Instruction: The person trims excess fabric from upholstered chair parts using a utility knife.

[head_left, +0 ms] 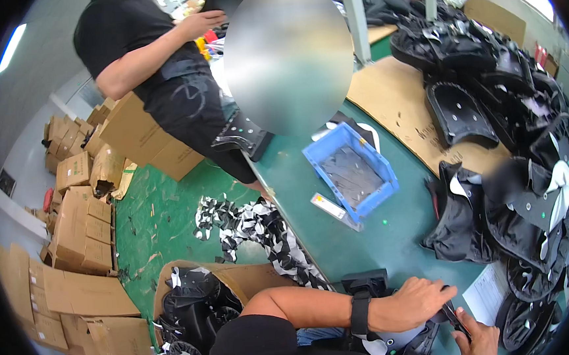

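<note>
We're low at the near edge of the green surface [381, 237], and our left hand [409, 303] is clamped over a black and white plastic part [392, 343] at the bottom of the view, wrist wearing a black band [360, 313]. Our right hand [479, 342] comes up from the lower edge, fingers closed on a thin dark tool [454, 315] whose tip meets the left hand. Just right of the hands lies a white paper sheet [485, 293] with printed lines, too small to read.

Further up the surface sits a blue plastic bin [352, 171], rectangular, holding dark flat pieces. Beside its near corner rests a small long box [329, 206], white with an orange stripe. To the right, black shell parts [530, 206] pile high, some lying on a brown cardboard sheet [398, 103].

Down left on the green floor [162, 219], an open cardboard box [239, 279] holds more black parts, and brown cartons [79, 218] stack along the left side, some bearing small white labels. Another person in black [158, 67] stands at the far end.
</note>
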A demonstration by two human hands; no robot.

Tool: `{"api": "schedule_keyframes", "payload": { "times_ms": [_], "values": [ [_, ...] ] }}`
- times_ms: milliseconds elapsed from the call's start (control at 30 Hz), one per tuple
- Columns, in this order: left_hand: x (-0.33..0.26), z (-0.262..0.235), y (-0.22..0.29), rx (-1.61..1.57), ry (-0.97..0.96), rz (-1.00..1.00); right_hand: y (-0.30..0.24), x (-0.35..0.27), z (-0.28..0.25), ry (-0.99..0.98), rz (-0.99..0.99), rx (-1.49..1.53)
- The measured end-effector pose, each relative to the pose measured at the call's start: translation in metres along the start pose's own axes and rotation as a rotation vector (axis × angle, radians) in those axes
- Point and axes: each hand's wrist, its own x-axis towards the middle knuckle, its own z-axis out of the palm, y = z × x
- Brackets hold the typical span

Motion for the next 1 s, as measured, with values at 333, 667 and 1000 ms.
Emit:
{"api": "schedule_keyframes", "payload": {
  "times_ms": [333, 667, 1000],
  "values": [
    [0.017, -0.012, -0.008, 0.295, -0.025, -0.031, 0.005, 0.032, 0.005, 0.065, 0.029, 0.053],
    [-0.007, -0.005, -0.008, -0.069, -0.058, -0.169, 0.013, 0.016, 0.010, 0.253, 0.047, 0.289],
    [0.001, -0.012, -0.011, -0.122, 0.109, -0.192, 0.014, 0.048, -0.012, 0.144, -0.130, 0.179]
  ]
}}
